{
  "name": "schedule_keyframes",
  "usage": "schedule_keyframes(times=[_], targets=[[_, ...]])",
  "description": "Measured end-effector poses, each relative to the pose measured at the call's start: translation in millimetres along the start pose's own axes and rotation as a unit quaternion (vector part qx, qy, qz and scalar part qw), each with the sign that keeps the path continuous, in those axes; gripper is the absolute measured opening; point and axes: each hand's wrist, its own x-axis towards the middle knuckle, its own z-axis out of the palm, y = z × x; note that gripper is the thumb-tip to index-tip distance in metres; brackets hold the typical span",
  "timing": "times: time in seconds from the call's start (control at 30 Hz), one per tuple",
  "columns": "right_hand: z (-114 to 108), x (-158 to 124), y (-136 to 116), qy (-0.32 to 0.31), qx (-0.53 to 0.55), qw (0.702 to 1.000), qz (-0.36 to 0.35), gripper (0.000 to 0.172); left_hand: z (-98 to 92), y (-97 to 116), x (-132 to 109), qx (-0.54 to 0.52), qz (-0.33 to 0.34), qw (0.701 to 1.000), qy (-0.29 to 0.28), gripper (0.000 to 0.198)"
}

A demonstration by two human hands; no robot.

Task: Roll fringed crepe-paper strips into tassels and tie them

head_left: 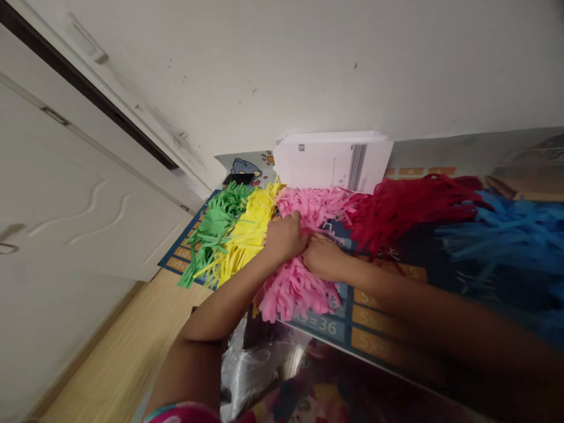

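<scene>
A pink tissue-paper pom-pom point(299, 291) lies on the printed mat, its fringe spreading towards me and towards the wall. My left hand point(285, 237) is closed around its narrow middle. My right hand point(325, 255) meets the left one there, its fingers bent in on the same pink paper; the fingertips of both are partly hidden. Just left of my hands lies a yellow pom-pom point(251, 229), with a green one point(220, 217) beyond it. On the right are a red pom-pom point(409, 208) and a blurred blue one point(511, 232).
A stack of white paper sheets point(332, 161) stands against the wall behind the pink fringe. The dark blue mat point(396, 346) shows times-table rows. Crumpled clear plastic point(251, 364) is near my body. At the left are a white door point(79, 194) and wooden floor point(127, 335).
</scene>
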Motion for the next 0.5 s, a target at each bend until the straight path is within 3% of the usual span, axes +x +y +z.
schedule_keyframes(times=[0.1,0.17,0.37,0.5], targets=[[-12,3,7,-0.002,0.000,1.000,-0.002,0.040,-11.8,-13,9,0.035,-0.015,0.999,-0.015,0.018],[-19,8,12,-0.006,-0.001,1.000,-0.005,0.043,-28.3,-23,16,0.056,-0.028,0.998,0.002,0.017],[-12,11,9,-0.013,-0.029,0.999,0.002,0.060,-105.5,-40,31,0.139,-0.103,0.981,0.082,0.022],[-13,3,10,-0.012,-0.018,1.000,0.007,0.054,-157.9,-46,30,0.167,-0.145,0.958,0.183,0.023]])
